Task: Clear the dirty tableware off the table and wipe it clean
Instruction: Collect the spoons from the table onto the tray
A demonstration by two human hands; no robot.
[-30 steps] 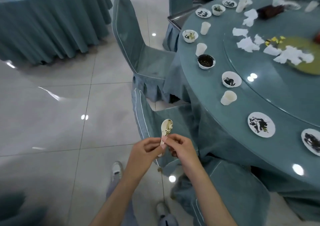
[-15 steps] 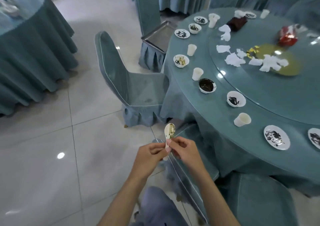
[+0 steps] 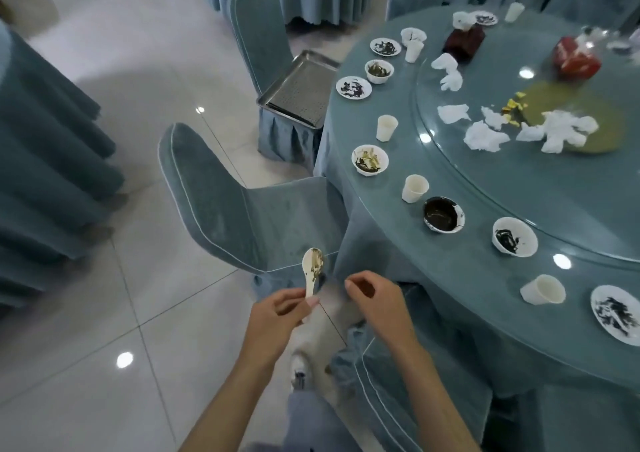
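Note:
My left hand (image 3: 277, 311) pinches the handle of a dirty white spoon (image 3: 312, 268), bowl up, over the floor beside the round table (image 3: 398, 244). A short way to its right, my right hand (image 3: 375, 297) has its fingers curled and holds nothing. Along the table's edge stand dirty bowls (image 3: 444, 215) (image 3: 515, 236) (image 3: 370, 160), white cups (image 3: 415, 188) (image 3: 543, 289) (image 3: 387, 127) and soiled plates (image 3: 616, 314) (image 3: 353, 88). Crumpled napkins (image 3: 486, 136) lie on the glass turntable (image 3: 554, 181).
A covered chair (image 3: 221, 206) stands left of the table, ahead of my hands. A second chair (image 3: 258, 26) behind it carries a metal tray (image 3: 298, 93). Another chair (image 3: 398, 382) is under my right arm. A draped table (image 3: 41, 161) fills the left. Red and dark packets (image 3: 575, 57) (image 3: 464, 41) sit on the turntable.
My right hand has let go of the spoon and moved a little right; the left hand alone keeps it. The view has swung toward the table.

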